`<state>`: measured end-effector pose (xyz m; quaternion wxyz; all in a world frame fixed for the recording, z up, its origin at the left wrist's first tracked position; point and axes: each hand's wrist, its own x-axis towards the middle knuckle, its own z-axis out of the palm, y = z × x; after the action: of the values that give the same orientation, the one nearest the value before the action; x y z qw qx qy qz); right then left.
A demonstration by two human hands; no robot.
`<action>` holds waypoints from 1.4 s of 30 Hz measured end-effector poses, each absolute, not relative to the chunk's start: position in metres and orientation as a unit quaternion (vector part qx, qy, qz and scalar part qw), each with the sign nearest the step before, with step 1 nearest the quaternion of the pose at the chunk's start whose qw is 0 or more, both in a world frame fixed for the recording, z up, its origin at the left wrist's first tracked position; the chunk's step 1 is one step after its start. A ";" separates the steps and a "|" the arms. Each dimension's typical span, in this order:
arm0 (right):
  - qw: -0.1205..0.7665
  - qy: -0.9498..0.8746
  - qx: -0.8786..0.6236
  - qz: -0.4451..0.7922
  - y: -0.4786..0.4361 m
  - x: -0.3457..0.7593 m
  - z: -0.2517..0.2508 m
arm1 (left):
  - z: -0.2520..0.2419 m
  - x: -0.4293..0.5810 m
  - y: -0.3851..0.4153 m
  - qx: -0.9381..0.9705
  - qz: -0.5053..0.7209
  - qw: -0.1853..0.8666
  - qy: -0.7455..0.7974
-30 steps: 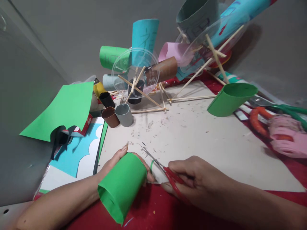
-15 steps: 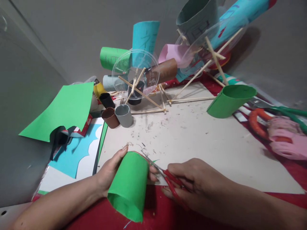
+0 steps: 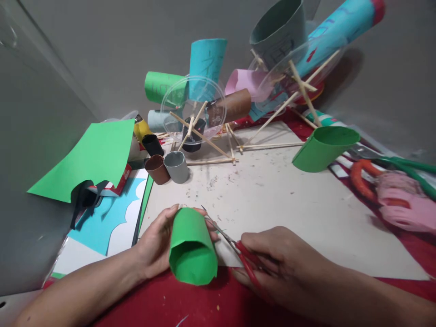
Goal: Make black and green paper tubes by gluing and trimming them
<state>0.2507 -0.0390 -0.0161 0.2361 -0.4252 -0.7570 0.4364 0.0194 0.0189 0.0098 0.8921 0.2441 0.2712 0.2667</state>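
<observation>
A green paper tube (image 3: 192,227) lies in my left hand (image 3: 158,243), the thumb along its far left rim and the fingertips showing past its right side. The tube's open near end faces me, and its edge looks slightly uneven. My right hand (image 3: 275,261) grips red-handled scissors (image 3: 250,268). Their blades point up and left, close to the tube's far right edge; whether they touch it I cannot tell. Beyond my hands, small brown (image 3: 157,169) and grey paper cups (image 3: 176,167) stand side by side on the pale board (image 3: 265,218), with a black cup (image 3: 152,144) behind them.
Two stick frames with clear plastic discs (image 3: 192,109) and coloured paper tubes stand at the back. Another green tube (image 3: 322,147) tilts at right, near green-handled scissors (image 3: 405,165) and a pink object (image 3: 405,204). Green paper (image 3: 88,156) and blue-and-white sheets (image 3: 102,231) lie left.
My left hand has tipped the green tube so its near opening now faces me more and sits higher. The scissors stay almost in place beside its far edge.
</observation>
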 end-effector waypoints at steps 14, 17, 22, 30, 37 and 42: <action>0.195 -0.786 -0.459 0.366 -0.038 0.246 -0.017 | 0.000 0.017 0.017 0.275 0.205 0.908 0.241; 0.192 -0.792 -0.456 0.357 -0.038 0.246 -0.016 | -0.001 0.017 0.014 0.254 0.223 0.914 0.226; 0.185 -0.804 -0.449 0.342 -0.038 0.247 -0.013 | 0.000 0.017 0.012 0.274 0.238 0.899 0.246; 0.169 -0.824 -0.443 0.310 -0.039 0.247 -0.012 | 0.000 0.016 0.008 0.320 0.250 0.865 0.295; 0.163 -0.829 -0.443 0.300 -0.040 0.247 -0.012 | -0.002 0.017 0.007 0.351 0.257 0.846 0.308; 0.159 -0.826 -0.440 0.316 -0.039 0.246 -0.012 | -0.003 0.017 0.007 0.356 0.250 0.846 0.309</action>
<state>0.2463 -0.0389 -0.0119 0.1587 -0.4397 -0.8258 0.3155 0.0170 0.0074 -0.0033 0.8458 0.3556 0.3089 0.2504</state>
